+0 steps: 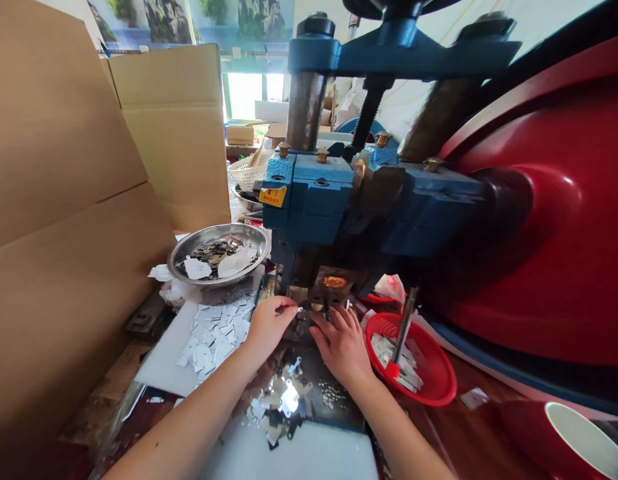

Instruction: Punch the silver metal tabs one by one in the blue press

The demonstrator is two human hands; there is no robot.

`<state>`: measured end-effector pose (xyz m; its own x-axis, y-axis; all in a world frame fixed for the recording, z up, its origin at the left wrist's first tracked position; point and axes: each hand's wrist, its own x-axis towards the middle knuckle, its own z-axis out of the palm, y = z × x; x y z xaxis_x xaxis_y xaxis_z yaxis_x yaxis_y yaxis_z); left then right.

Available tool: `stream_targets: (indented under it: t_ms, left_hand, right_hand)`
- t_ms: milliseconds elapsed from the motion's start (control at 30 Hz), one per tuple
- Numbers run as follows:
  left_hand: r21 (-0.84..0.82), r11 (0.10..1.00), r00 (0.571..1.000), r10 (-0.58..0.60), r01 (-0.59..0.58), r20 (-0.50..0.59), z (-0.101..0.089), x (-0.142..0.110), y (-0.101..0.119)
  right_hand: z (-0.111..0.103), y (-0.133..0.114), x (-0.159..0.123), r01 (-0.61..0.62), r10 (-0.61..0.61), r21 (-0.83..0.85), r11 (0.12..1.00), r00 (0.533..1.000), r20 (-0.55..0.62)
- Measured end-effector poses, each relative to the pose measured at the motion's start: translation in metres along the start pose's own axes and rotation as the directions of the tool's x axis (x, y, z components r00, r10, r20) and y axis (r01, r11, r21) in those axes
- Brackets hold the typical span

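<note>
My left hand (271, 321) is closed in a pinch on a small flat metal piece (299, 309) at the left front of the blue press (313, 200). My right hand (343, 343) lies just right of it with its fingers stretched toward the press's die (333, 287); its fingertips are partly hidden in shadow. Between my forearms, shiny cut metal pieces (283, 397) are heaped on the dark press bed (329, 373). Tiny metal bits (333, 395) are scattered near my right wrist.
Flat metal blanks (216, 337) lie on a white sheet (163, 363) at left. Behind them stands a steel bowl (261, 257) of dark pieces. A red basket (446, 380) with flat pieces sits at right, below a large red flywheel (553, 200). Tall cardboard (173, 133) walls the left.
</note>
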<state>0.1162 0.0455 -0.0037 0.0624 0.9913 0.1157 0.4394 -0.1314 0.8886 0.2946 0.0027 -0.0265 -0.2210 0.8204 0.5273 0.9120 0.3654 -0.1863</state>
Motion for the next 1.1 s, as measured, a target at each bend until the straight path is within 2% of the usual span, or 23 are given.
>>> stream_targets:
  t_ms: [100,333,600,667,767,867,967,1100]
  left_hand:
    - [-0.026,0.999,1.0,0.019,-0.019,0.018,0.0,-0.002,0.0]
    - [-0.053,0.998,0.999,0.038,-0.037,0.007,-0.001,-0.003,0.002]
    - [-0.053,0.999,1.0,0.001,-0.001,-0.016,-0.006,-0.006,-0.004]
    - [-0.057,0.998,1.0,0.004,-0.005,-0.012,-0.005,-0.006,-0.004]
    - [-0.049,0.999,1.0,0.023,-0.023,0.004,-0.005,-0.005,-0.003]
    - [-0.023,0.999,0.998,0.045,-0.045,0.034,-0.005,-0.004,-0.002]
    - [-0.018,0.999,0.997,0.05,-0.049,0.052,-0.003,-0.003,-0.001]
    - [-0.012,0.999,0.997,0.05,-0.05,0.063,0.001,0.0,0.0]
  right_hand:
    - [-0.002,-0.004,0.002,0.004,-0.003,-0.058,0.998,1.0,0.015]
    - [-0.005,-0.013,0.011,0.014,-0.013,-0.031,0.999,0.999,0.036]
    - [-0.002,-0.019,0.001,0.143,-0.138,0.059,0.988,0.987,-0.082]
    - [0.0,-0.019,0.002,0.112,-0.103,0.086,0.99,0.99,-0.099]
    - [0.007,-0.014,0.007,-0.02,0.038,0.116,0.993,0.987,-0.157]
    - [0.012,-0.008,0.015,-0.124,0.134,0.07,0.99,0.977,-0.168]
    - [0.011,-0.007,0.018,-0.122,0.124,0.029,0.992,0.984,-0.126]
    - [0.0,-0.01,0.01,-0.037,0.035,-0.033,0.999,0.996,-0.081]
